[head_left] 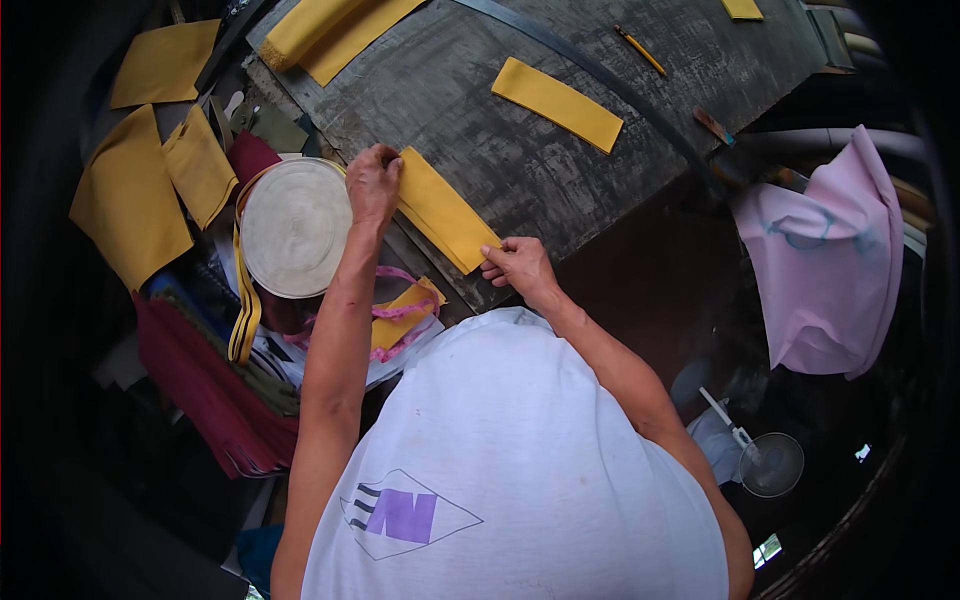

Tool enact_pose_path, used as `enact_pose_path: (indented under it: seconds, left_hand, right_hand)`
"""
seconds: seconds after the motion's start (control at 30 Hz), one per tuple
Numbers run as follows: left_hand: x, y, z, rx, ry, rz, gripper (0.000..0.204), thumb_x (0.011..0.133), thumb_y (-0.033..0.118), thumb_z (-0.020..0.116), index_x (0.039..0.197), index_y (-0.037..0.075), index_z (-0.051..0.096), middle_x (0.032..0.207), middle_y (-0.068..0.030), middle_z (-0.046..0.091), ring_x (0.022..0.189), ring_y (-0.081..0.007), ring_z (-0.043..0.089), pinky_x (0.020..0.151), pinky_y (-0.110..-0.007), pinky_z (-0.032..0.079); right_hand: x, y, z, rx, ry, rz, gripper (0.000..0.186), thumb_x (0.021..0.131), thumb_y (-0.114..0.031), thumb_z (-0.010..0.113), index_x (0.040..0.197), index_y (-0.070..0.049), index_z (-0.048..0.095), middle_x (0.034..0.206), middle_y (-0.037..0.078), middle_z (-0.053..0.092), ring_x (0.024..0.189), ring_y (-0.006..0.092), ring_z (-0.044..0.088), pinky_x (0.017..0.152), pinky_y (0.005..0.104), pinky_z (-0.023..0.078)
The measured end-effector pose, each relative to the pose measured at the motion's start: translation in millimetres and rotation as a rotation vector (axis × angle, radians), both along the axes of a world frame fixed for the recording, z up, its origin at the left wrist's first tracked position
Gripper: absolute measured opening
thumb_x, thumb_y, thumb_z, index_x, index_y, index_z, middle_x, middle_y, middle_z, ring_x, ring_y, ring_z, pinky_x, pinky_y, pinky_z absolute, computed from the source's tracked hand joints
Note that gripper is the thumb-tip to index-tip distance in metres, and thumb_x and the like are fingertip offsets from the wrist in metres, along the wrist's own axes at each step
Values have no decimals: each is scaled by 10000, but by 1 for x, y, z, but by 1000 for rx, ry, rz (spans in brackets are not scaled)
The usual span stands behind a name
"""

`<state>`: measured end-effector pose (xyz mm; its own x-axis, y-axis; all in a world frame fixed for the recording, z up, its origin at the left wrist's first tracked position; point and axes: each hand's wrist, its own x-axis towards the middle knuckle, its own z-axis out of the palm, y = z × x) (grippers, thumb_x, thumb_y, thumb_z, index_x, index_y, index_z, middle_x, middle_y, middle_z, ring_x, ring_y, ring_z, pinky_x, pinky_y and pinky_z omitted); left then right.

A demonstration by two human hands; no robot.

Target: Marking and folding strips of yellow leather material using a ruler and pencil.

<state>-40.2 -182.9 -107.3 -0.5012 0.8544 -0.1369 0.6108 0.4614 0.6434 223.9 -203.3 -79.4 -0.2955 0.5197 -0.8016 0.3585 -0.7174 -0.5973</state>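
Observation:
A long, folded strip of yellow fabric (443, 212) lies at a slant along the near left edge of the dark, worn worktable (670, 140). My left hand (373, 188) is closed at the strip's upper end, fingertips curled onto its corner. My right hand (518, 268) pinches the lower right corner between thumb and forefinger. A second yellow strip (556, 104) lies farther up the table, with a yellow pencil (639, 50) beyond it.
A pale webbing roll (294, 228), yellow pieces (125, 200) and maroon cloth (200, 390) crowd the left. A long dark band (600, 75) crosses the table. A small tool (712, 126) lies at its right edge, near hanging pink fabric (820, 280). A round-headed fan (770, 465) stands lower right.

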Motion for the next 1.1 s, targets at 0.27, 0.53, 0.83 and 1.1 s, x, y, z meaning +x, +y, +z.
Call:
enact_pose_path:
  seconds: [0.27, 0.53, 0.83, 1.1]
  left_hand:
    - [12, -7, -6, 224, 225, -105, 120, 794, 68, 705, 913, 62, 689, 1000, -116, 588, 949, -312, 583, 800, -398, 486]
    - [33, -13, 7, 98, 602, -306, 276, 841, 176, 670, 1059, 8, 648, 1033, -118, 581, 1016, -304, 538, 875, -415, 435]
    - [75, -34, 9, -87, 527, -310, 676, 927, 367, 568, 1384, -111, 425, 1431, -313, 374, 1337, -448, 351, 1131, -488, 281]
    - [83, -47, -28, 24, 521, -227, 777, 950, 418, 490, 1485, -92, 252, 1558, -322, 147, 1461, -482, 100, 1205, -527, 91]
  right_hand:
    - [0, -2, 3, -51, -71, -47, 265, 917, -224, 684, 929, 41, 688, 802, 114, 706, 678, 159, 687, 583, 253, 549]
    - [-5, -1, 1, -65, -127, -79, 263, 891, -221, 700, 903, 42, 685, 759, 105, 699, 623, 151, 679, 544, 246, 540]
    - [-10, 7, 11, 330, -547, 408, 256, 842, -224, 738, 939, 3, 669, 749, 118, 680, 650, 256, 684, 589, 350, 536]
    - [-10, -7, 10, 1572, -233, 976, 427, 810, -94, 582, 1224, 9, 572, 1231, 152, 553, 1200, 308, 511, 982, 429, 449]
